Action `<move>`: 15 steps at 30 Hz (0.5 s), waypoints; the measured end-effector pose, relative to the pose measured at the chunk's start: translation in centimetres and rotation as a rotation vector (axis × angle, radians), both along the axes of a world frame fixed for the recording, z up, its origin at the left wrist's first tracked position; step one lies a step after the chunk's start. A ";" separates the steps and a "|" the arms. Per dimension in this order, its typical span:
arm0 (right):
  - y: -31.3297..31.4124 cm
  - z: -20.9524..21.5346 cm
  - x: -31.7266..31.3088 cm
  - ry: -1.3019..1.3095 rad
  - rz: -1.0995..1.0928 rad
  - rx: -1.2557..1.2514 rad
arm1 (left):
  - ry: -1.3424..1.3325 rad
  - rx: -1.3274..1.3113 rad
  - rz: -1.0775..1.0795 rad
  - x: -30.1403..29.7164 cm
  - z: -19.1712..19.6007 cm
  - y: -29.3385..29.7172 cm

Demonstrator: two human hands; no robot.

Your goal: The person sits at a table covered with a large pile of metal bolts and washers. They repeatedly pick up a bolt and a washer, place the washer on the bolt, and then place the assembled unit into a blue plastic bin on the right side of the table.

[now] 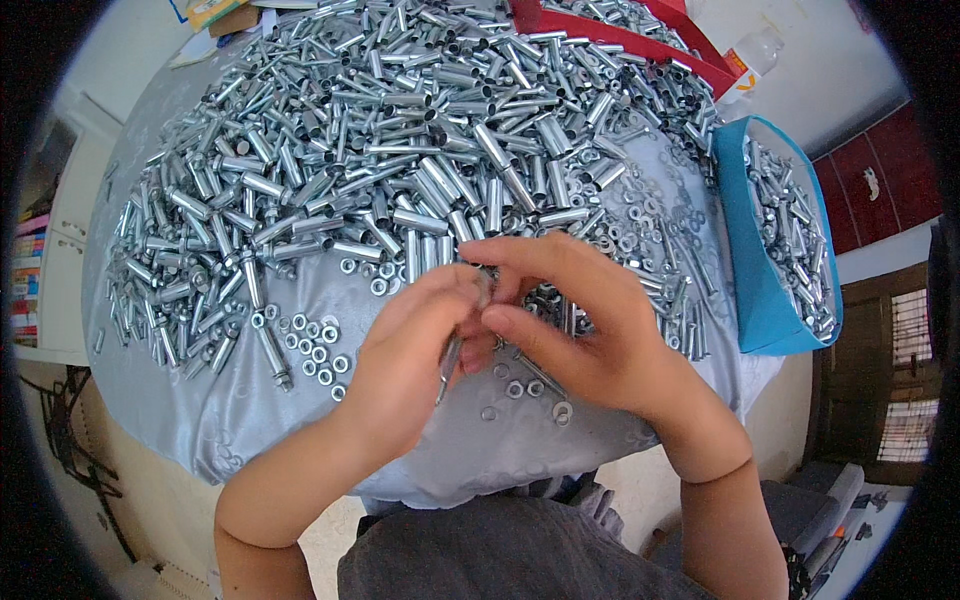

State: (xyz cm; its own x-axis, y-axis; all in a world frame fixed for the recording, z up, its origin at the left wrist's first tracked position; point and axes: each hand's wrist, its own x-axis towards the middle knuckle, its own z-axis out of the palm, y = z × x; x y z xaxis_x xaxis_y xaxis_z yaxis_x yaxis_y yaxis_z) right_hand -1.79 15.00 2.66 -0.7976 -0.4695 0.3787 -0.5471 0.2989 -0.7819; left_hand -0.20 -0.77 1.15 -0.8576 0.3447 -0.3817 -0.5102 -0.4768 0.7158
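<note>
My left hand [395, 345] is closed around a thin metal bolt [448, 368], whose shank sticks out below the fingers. My right hand [600, 325] meets it from the right, thumb and fingers curled about the bolt's upper end. What the right fingertips hold is blurred and mostly hidden. Left of the hands lies a loose group of hex nuts [320, 354]. Several nuts and washers [515, 389] lie just below the right hand. Beyond both hands spreads a big heap of shiny metal sleeves [390, 125], some with bolts through them.
A silvery cloth [290, 440] covers the round table. At the right edge stands a blue fabric bin [770, 300] full of metal parts. A red tray [700, 50] and a clear plastic bottle [757, 52] are at the far right. Washers [640, 205] lie scattered beside the heap.
</note>
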 end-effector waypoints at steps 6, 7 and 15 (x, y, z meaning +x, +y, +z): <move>0.9 -0.9 -0.5 0.203 -0.024 0.075 | 0.049 -0.042 -0.136 -0.4 -0.2 -0.4; 0.9 -1.0 -0.6 0.223 -0.029 0.078 | 0.049 -0.030 -0.134 -0.5 -0.2 -0.4; 1.4 -0.8 -0.9 0.285 0.004 0.138 | 0.072 -0.070 -0.242 -1.0 -0.2 -0.6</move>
State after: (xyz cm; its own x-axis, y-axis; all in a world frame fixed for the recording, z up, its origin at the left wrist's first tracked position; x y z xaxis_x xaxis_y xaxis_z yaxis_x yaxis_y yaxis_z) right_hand -2.69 16.43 1.87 -0.6664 -0.5349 0.5194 -0.7400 0.3890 -0.5487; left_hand -1.16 -1.36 0.92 -0.7791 0.5184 -0.3524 -0.5497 -0.2948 0.7817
